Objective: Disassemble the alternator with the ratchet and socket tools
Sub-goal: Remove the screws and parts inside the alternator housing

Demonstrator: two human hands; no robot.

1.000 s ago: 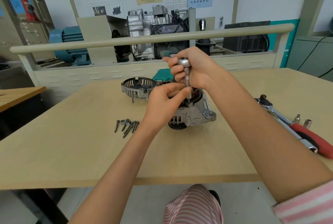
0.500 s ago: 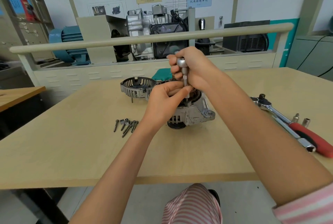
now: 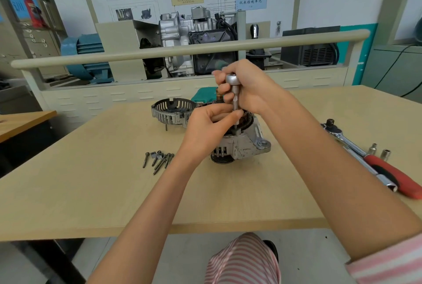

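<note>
The grey alternator body (image 3: 245, 144) stands on its pulley at the middle of the table. A silver socket extension bar (image 3: 234, 98) stands upright in its top. My right hand (image 3: 247, 85) grips the bar's upper part from behind, fingers curled round it. My left hand (image 3: 207, 128) pinches the bar's lower end just above the alternator and hides part of the housing. The removed slotted end cover (image 3: 172, 110) lies behind and to the left.
Several loose bolts (image 3: 158, 160) lie left of the alternator. A ratchet (image 3: 342, 137), a red-handled tool (image 3: 392, 174) and two small sockets (image 3: 379, 151) lie at the right. A teal object (image 3: 202, 97) sits behind the hands. A rail (image 3: 182, 49) borders the table's far side.
Both hands and the bar stay on the alternator. My right hand has turned a little on the bar's top; my left fingers have shifted slightly on the lower end.
</note>
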